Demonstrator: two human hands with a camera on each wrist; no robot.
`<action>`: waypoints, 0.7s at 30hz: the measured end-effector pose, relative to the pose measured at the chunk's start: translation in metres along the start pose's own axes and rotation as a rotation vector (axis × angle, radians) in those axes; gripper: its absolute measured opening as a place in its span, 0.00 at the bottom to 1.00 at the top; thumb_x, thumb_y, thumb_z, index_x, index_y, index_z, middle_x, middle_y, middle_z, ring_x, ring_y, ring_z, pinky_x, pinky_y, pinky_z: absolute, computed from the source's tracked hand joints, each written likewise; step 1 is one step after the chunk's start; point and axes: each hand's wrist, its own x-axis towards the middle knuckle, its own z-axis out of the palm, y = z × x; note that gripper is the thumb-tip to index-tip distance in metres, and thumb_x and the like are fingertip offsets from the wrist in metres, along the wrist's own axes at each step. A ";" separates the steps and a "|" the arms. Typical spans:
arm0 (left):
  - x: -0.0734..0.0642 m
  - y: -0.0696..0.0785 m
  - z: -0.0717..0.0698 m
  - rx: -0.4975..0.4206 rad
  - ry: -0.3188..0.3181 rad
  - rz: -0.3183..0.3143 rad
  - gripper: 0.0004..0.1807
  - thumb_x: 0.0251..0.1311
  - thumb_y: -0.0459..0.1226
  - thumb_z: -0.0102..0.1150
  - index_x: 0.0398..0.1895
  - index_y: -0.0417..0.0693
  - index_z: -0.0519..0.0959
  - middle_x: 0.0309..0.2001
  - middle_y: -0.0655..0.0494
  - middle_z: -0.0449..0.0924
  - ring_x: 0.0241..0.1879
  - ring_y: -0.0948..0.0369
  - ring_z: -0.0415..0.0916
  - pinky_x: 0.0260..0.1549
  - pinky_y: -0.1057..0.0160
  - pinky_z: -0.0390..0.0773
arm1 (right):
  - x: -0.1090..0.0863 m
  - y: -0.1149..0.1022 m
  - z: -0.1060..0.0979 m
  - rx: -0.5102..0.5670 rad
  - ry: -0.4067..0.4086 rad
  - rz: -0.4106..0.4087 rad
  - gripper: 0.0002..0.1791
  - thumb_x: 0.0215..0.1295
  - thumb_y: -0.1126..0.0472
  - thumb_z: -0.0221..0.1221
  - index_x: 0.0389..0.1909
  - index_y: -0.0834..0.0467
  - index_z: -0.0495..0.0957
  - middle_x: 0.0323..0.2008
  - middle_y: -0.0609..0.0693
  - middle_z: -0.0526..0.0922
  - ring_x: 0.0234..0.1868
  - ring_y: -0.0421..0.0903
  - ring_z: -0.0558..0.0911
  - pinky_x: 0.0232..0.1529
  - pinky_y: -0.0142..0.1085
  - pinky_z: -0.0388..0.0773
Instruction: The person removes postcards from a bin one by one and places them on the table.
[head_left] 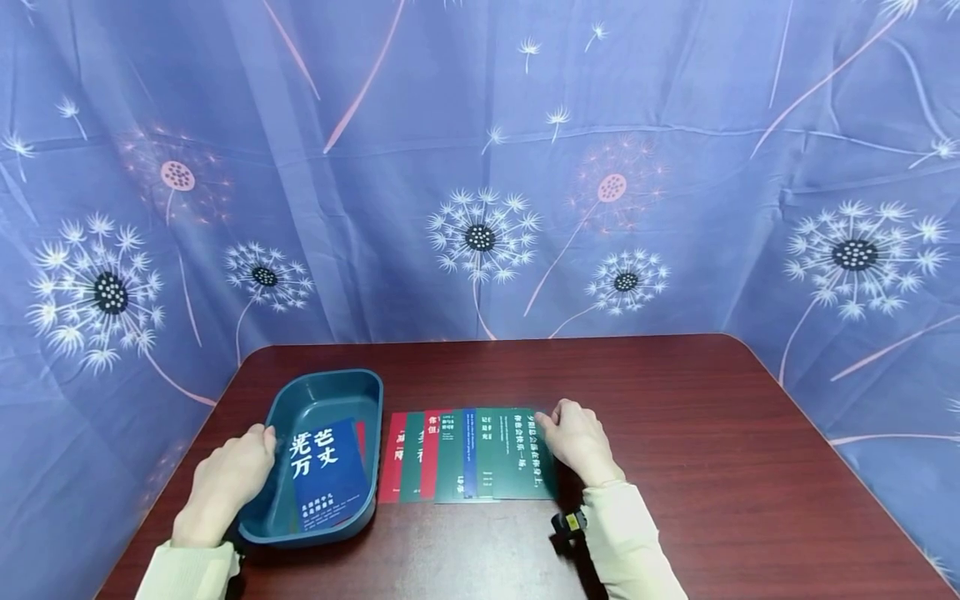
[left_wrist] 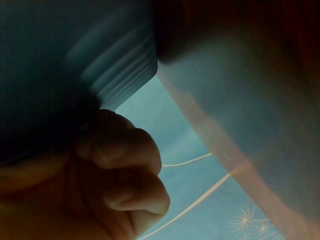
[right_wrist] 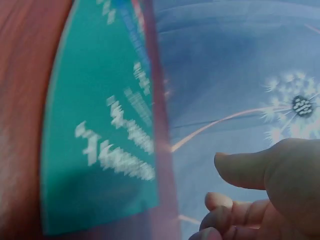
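A teal plastic basin [head_left: 375,392] stands at the table's left. My left hand [head_left: 232,479] grips its left rim; in the left wrist view the fingers [left_wrist: 135,150] curl against its dark wall. Inside the basin lies a blue card [head_left: 330,479] with white characters, a red edge showing beneath. Overlapping red, green and blue cards form a row to the right of the basin. At the row's right end is a green card [head_left: 525,467], and my right hand [head_left: 577,442] is at its right edge. In the right wrist view, thumb and fingers stand apart, holding nothing.
The dark red wooden table [head_left: 712,467] extends to the right of my right hand. A blue dandelion-print curtain [head_left: 420,167] hangs behind and along the sides. A small black device [head_left: 568,522] is on my right wrist.
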 end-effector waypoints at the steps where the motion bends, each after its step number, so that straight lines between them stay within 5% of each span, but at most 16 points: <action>1: 0.000 0.000 0.000 -0.001 0.001 0.000 0.22 0.76 0.42 0.35 0.46 0.28 0.71 0.32 0.32 0.76 0.28 0.43 0.76 0.29 0.38 0.75 | -0.001 -0.002 -0.002 0.012 0.009 -0.011 0.17 0.66 0.49 0.61 0.27 0.57 0.72 0.23 0.50 0.74 0.28 0.51 0.75 0.32 0.45 0.71; 11: 0.000 0.003 -0.001 -0.006 -0.010 -0.009 0.22 0.76 0.42 0.36 0.46 0.27 0.70 0.33 0.31 0.76 0.29 0.42 0.76 0.30 0.38 0.76 | -0.020 -0.040 -0.002 0.100 0.020 -0.168 0.28 0.65 0.49 0.63 0.59 0.62 0.71 0.49 0.60 0.78 0.45 0.56 0.79 0.46 0.52 0.75; 21: 0.000 0.003 -0.001 -0.001 -0.011 -0.012 0.23 0.76 0.42 0.34 0.45 0.28 0.71 0.34 0.30 0.76 0.31 0.38 0.77 0.31 0.36 0.75 | -0.056 -0.101 0.023 0.167 -0.086 -0.405 0.35 0.67 0.46 0.60 0.68 0.60 0.64 0.58 0.58 0.72 0.55 0.53 0.77 0.56 0.48 0.73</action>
